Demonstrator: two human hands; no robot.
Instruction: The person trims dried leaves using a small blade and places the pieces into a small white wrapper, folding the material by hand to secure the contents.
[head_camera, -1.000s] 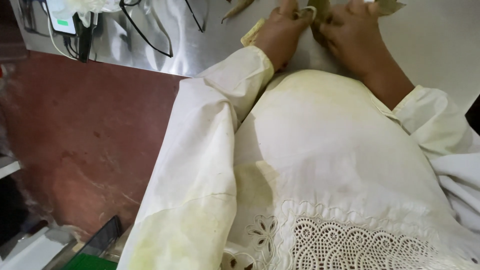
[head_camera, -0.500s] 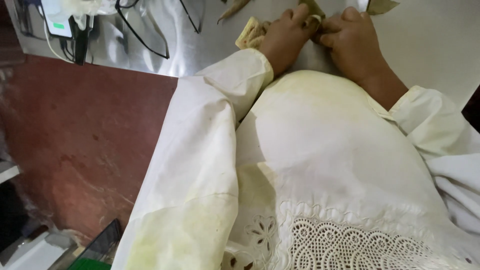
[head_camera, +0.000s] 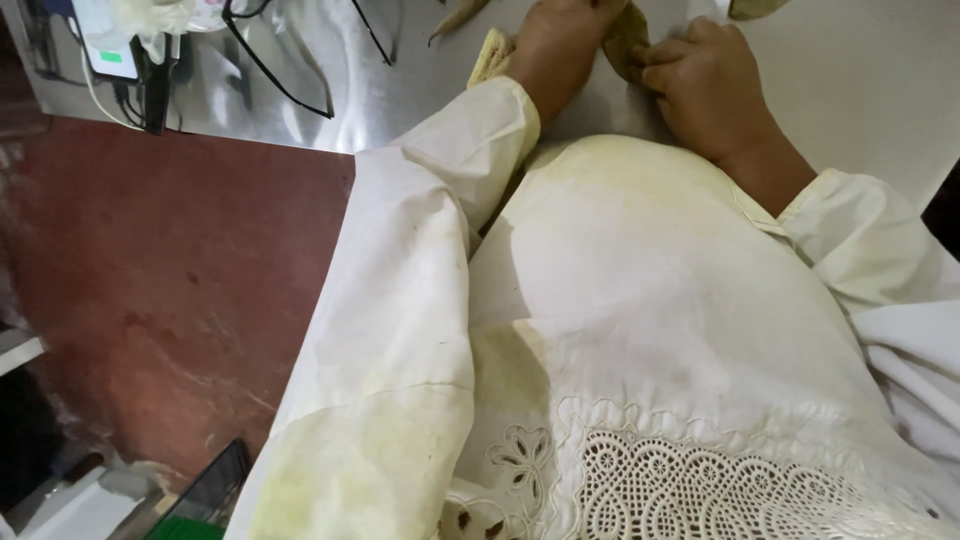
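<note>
Olive-tan leaf piece sits at the far edge of the steel table, pinched between both my hands. Left hand has its fingers closed onto the leaf's left side; right hand is curled with fingertips pressing the leaf's right side. Both grips are narrow and on the leaf.

Change: compared with a second ago, the hands sit lower and larger in view and closer together on the leaf, and the view has shifted a bit. The pale yellow ribbed piece by the left wrist is more exposed now. I judge the folding or pressing of the leaf is ongoing, not finished.

Outward: another leaf strip lies far left of the left hand, and a leaf scrap is at the far top edge right of the hands. Black glasses lie further left on the table, and a phone with cable at the far left corner.

Containers: none in view, so I report no contents. White stained sleeves and the lace-trimmed garment fill the near frame. Red floor is on the left, and a dark green-edged object at the near left is unclear.
</note>
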